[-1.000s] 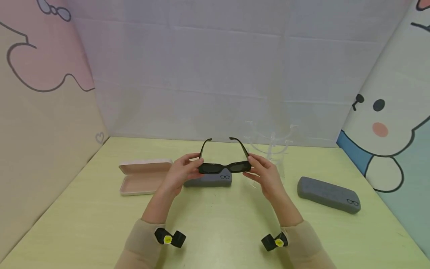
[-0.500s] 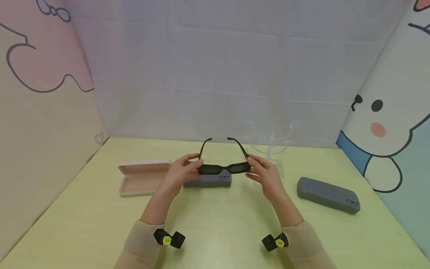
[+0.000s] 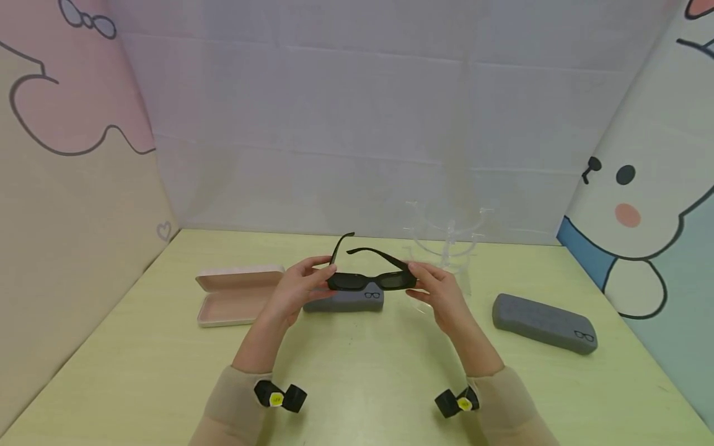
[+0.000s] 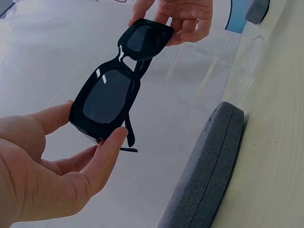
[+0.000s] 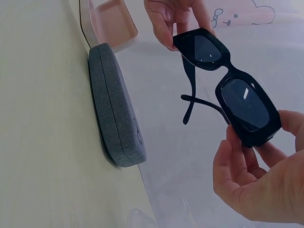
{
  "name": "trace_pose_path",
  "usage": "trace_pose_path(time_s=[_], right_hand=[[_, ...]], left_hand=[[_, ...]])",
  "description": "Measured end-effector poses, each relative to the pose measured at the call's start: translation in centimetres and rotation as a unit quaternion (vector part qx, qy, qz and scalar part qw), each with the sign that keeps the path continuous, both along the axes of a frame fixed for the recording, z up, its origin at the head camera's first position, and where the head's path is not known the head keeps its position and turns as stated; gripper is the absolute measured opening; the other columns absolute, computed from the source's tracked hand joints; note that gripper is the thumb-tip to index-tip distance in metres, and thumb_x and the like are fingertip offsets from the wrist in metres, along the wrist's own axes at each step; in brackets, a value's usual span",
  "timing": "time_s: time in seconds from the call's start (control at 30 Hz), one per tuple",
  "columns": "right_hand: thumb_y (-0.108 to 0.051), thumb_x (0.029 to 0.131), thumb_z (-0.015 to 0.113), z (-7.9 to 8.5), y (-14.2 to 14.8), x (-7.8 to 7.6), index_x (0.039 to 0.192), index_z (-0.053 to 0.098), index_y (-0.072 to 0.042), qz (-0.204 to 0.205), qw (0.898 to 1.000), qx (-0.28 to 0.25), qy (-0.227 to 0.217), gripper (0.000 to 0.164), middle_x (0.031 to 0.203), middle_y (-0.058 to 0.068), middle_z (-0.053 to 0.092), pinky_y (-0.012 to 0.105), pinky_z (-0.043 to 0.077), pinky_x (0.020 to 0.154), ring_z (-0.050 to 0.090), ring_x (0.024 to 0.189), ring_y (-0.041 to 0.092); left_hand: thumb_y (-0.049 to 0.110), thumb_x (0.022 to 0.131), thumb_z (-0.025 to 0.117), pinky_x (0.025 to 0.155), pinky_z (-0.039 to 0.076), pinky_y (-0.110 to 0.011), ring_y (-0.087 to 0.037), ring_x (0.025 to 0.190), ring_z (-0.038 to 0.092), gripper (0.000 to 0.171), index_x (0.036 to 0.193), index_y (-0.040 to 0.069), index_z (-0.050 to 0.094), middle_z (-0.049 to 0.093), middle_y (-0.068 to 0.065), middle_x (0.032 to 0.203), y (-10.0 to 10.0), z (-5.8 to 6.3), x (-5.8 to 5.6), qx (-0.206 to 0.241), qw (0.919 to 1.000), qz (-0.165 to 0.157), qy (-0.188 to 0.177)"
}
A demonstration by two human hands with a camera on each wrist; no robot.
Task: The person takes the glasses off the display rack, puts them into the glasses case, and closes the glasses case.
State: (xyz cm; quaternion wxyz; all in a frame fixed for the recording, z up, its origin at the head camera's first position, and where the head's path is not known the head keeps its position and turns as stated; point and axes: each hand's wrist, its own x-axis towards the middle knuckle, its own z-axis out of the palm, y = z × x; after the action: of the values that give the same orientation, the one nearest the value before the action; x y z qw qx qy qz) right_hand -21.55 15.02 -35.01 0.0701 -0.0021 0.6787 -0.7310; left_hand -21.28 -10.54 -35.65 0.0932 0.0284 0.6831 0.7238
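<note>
Black sunglasses (image 3: 348,282) with dark lenses are held up above the table, lenses toward me. My left hand (image 3: 304,282) pinches the left end of the frame between thumb and fingers. At the other end my right hand (image 3: 440,288) grips the hinge corner. The right temple arm (image 3: 379,253) is angled inward, partly folded, while the left one (image 3: 338,246) points away from me. In the right wrist view the two temple arms cross behind the lenses (image 5: 246,103). Behind the sunglasses lies a closed grey glasses case (image 3: 346,300), partly covered by them and my left hand.
An open case with a pink lining (image 3: 234,303) stands on the left of the table (image 3: 357,384). Another closed grey case (image 3: 545,323) lies at the right. A clear display stand (image 3: 449,241) rises behind my right hand. Walls close in the back and both sides.
The right temple arm has swung inward toward the lenses, its tip moving left. The left arm of the sunglasses stays extended, and both hands keep their hold in nearly the same place.
</note>
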Motion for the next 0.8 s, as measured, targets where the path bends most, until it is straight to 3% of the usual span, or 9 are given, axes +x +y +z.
trace_pose_path(time_s=[0.17,0.2,0.43,0.6,0.8], right_hand=[[-0.025,0.092,0.055,-0.1,0.0,-0.1,0.121,0.052,0.009,0.006,1.000,0.005,0.002,0.045,0.092,-0.006,0.058,0.030,0.052,0.079,0.060,0.077,0.009],[-0.025,0.092,0.055,-0.2,0.0,-0.1,0.121,0.053,0.008,0.008,1.000,0.006,0.003,0.045,0.093,-0.005,0.058,0.031,0.052,0.079,0.060,0.078,0.009],[-0.031,0.092,0.053,-0.4,0.1,-0.2,0.116,0.058,0.004,0.029,0.999,0.010,0.019,0.042,0.099,-0.002,0.058,0.033,0.051,0.083,0.060,0.082,0.011],[-0.031,0.093,0.052,-0.6,0.3,-0.2,0.113,0.060,0.002,0.037,0.999,0.007,0.029,0.040,0.100,-0.003,0.059,0.034,0.050,0.084,0.061,0.083,0.012],[-0.032,0.093,0.050,-0.6,0.3,-0.3,0.114,0.059,0.004,0.043,0.998,0.009,0.034,0.042,0.102,-0.001,0.058,0.034,0.050,0.084,0.061,0.086,0.011]], left_hand=[[0.029,0.086,0.063,0.085,0.049,-0.041,-0.019,0.085,0.054,0.055,0.131,0.003,0.044,0.047,-0.013,0.105,0.0,0.0,0.0,-0.002,1.0000,-0.002,0.000],[0.027,0.088,0.061,0.087,0.048,-0.044,-0.019,0.085,0.054,0.054,0.133,0.002,0.042,0.046,-0.014,0.106,0.3,1.0,0.5,-0.019,0.9997,0.009,-0.016],[0.018,0.091,0.056,0.089,0.047,-0.044,-0.014,0.082,0.059,0.046,0.133,0.002,0.043,0.050,-0.012,0.104,0.5,1.1,0.4,-0.014,0.9992,0.016,-0.033],[0.021,0.091,0.055,0.089,0.046,-0.044,-0.014,0.087,0.060,0.047,0.133,0.003,0.044,0.051,-0.018,0.118,0.6,1.1,0.4,-0.015,0.9993,0.014,-0.032],[0.023,0.092,0.055,0.090,0.046,-0.043,-0.024,0.105,0.053,0.046,0.134,0.007,0.044,0.041,-0.019,0.134,0.5,1.0,0.4,-0.011,0.9991,0.012,-0.038]])
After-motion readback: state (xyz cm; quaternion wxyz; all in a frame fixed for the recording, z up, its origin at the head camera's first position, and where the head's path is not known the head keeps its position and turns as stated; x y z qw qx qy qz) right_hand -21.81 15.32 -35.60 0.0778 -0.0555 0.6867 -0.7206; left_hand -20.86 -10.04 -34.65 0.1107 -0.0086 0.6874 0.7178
